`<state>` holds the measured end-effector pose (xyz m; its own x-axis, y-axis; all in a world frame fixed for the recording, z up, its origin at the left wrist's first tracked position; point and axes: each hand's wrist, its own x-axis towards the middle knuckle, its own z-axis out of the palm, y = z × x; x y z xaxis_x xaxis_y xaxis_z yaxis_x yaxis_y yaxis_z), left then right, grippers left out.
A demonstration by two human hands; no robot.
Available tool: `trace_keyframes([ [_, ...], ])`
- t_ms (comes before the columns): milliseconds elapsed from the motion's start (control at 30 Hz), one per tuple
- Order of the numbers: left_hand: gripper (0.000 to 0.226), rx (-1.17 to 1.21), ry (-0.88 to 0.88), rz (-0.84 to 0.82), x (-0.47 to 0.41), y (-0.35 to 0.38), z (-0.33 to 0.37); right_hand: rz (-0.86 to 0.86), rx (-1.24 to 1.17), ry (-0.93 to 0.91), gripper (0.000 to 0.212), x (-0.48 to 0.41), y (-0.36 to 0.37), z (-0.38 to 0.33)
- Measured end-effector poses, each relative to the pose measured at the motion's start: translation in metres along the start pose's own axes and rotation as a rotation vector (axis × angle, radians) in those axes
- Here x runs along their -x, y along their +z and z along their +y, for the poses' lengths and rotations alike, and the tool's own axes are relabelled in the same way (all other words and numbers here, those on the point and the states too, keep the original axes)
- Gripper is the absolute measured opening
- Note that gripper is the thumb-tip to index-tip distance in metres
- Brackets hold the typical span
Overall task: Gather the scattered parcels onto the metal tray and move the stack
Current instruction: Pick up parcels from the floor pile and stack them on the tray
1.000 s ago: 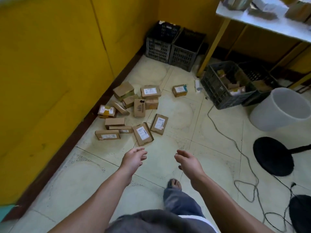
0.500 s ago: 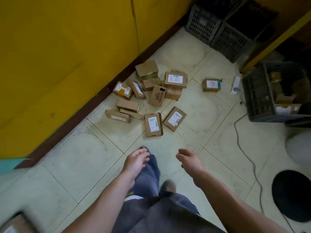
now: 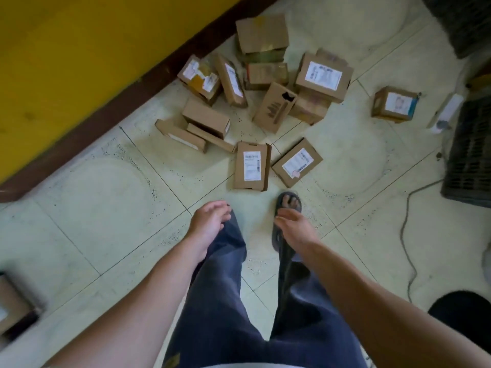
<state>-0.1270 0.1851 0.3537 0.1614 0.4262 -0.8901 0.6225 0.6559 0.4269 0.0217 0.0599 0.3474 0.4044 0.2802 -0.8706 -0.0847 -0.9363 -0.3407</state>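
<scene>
Several brown cardboard parcels lie scattered on the tiled floor by the yellow wall. The nearest parcel [image 3: 252, 166] lies flat with a white label up, just ahead of my sandalled foot. A second labelled parcel [image 3: 297, 162] lies to its right, and one parcel [image 3: 394, 104] sits apart further right. My left hand [image 3: 208, 223] and my right hand [image 3: 293, 227] hang in front of me above my legs, fingers relaxed, holding nothing, short of the parcels. No metal tray is in view.
The yellow wall with a dark skirting board [image 3: 87, 120] runs along the left. A dark plastic crate [image 3: 469, 152] stands at the right edge with a grey cable [image 3: 406, 235] trailing past it. A black round base [image 3: 462, 312] sits at the lower right.
I have stepped closer to the parcels, which now fill more of the view. Both hands stay relaxed and hold nothing.
</scene>
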Motion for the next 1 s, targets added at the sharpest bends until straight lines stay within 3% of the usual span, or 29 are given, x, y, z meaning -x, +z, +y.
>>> trace_keyframes([
  [200, 0.024, -0.031, -0.097, 0.017, -0.142, 0.051, -0.048, -0.121, 0.22, 0.054, 0.031, -0.169, 0.027, 0.034],
  [333, 0.029, -0.095, -0.123, 0.016, -0.226, 0.079, -0.081, -0.043, 0.087, 0.101, 0.036, -0.251, 0.047, 0.059],
  [600, 0.051, -0.198, -0.117, 0.092, -0.361, 0.105, -0.128, -0.018, 0.061, 0.17, 0.045, -0.375, 0.086, 0.114],
  [733, 0.058, -0.273, -0.098, 0.141, -0.399, 0.11, -0.131, -0.028, 0.103, 0.145, 0.037, -0.418, 0.096, 0.115],
  [867, 0.044, -0.258, -0.111, 0.154, -0.419, 0.117, -0.132, 0.007, 0.04, 0.103, 0.017, -0.442, 0.102, 0.114],
  [1000, 0.03, -0.242, -0.096, 0.157, -0.424, 0.126, -0.133, -0.019, -0.015, 0.087, 0.011, -0.444, 0.104, 0.113],
])
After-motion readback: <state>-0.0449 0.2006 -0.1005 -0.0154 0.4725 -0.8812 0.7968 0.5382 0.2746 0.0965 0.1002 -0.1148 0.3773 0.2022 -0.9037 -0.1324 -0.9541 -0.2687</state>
